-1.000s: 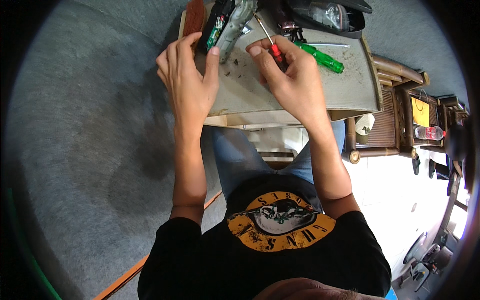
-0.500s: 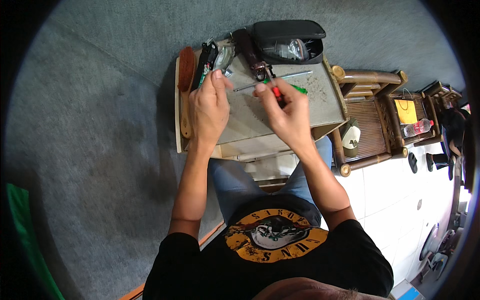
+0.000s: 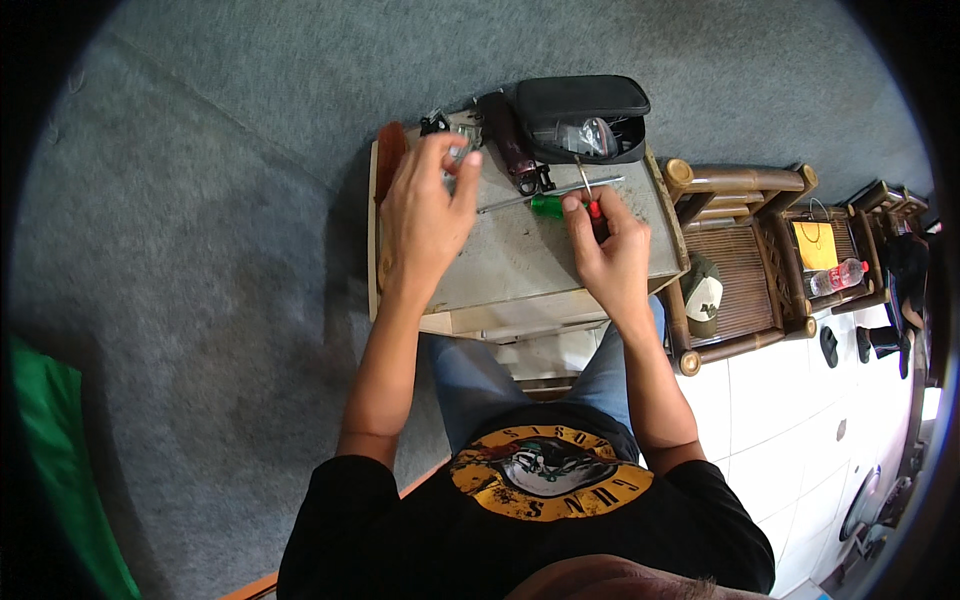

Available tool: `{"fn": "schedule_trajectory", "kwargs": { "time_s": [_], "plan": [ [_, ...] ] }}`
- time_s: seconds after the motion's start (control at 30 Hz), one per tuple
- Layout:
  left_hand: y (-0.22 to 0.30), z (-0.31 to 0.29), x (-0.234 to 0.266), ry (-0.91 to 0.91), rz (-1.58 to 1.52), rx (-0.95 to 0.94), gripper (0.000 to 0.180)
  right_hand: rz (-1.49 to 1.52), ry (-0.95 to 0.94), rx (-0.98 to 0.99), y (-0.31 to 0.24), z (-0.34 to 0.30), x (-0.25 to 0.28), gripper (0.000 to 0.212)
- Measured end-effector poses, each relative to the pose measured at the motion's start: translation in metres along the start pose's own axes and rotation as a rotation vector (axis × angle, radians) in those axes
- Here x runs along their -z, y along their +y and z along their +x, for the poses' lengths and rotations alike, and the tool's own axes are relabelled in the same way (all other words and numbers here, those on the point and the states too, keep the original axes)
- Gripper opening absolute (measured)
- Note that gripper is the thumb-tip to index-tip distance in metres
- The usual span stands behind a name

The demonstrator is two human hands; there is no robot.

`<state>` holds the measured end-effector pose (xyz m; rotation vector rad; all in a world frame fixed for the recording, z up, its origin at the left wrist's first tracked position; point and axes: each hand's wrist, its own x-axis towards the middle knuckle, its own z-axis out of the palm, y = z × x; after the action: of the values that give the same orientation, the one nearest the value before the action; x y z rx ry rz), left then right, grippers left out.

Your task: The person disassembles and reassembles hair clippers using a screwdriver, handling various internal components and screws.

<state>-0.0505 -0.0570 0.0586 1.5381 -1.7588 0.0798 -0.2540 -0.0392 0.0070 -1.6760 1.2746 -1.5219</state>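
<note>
A grey carpet (image 3: 200, 250) spreads around the small worktop (image 3: 520, 265), while a bamboo chair (image 3: 740, 265) to the right carries a cap (image 3: 703, 297), beside a plastic bottle (image 3: 838, 277) and white floor tiles (image 3: 790, 420).

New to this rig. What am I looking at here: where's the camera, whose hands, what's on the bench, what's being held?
There is no machine: a person works with two bare hands. The single picture comes from a wide fisheye camera worn on the person's head, looking down, so edges bend and the forearms enter from below. The left hand pinches a small metal part at the far edge of a small grey worktable. The right hand grips a red-handled screwdriver, shaft pointing away. A green-handled screwdriver lies on the table beside it. Behind stand an open black case and a dark hair clipper. A wooden chair stands to the right.
</note>
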Motion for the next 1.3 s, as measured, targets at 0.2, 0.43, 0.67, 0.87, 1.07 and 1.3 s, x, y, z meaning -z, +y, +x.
{"fn": "schedule_trajectory", "kwargs": {
  "time_s": [0.2, 0.43, 0.67, 0.87, 1.07, 1.3],
  "plan": [
    [-0.026, -0.008, -0.001, 0.094, 0.035, -0.129, 0.021, -0.089, -0.063, 0.003, -0.005, 0.002, 0.0, 0.019],
    [0.011, 0.032, -0.03, -0.335, 0.022, 0.084, 0.056, -0.103, -0.073, -0.012, -0.004, 0.003, 0.0, 0.021],
    [0.025, 0.052, -0.043, -0.596, 0.27, 0.143, 0.09, -0.12, -0.087, 0.017, -0.001, 0.003, 0.001, 0.024],
    [0.02, 0.049, -0.054, -0.477, 0.198, 0.193, 0.084, -0.121, -0.101, -0.008, -0.002, 0.002, -0.001, 0.024],
    [0.01, 0.041, -0.056, -0.271, 0.0, 0.179, 0.064, -0.122, -0.087, -0.002, -0.003, 0.002, 0.001, 0.022],
    [0.013, 0.007, -0.025, -0.104, -0.256, 0.227, 0.054, -0.131, -0.085, 0.018, -0.005, 0.002, -0.001, 0.022]
  ]
}}
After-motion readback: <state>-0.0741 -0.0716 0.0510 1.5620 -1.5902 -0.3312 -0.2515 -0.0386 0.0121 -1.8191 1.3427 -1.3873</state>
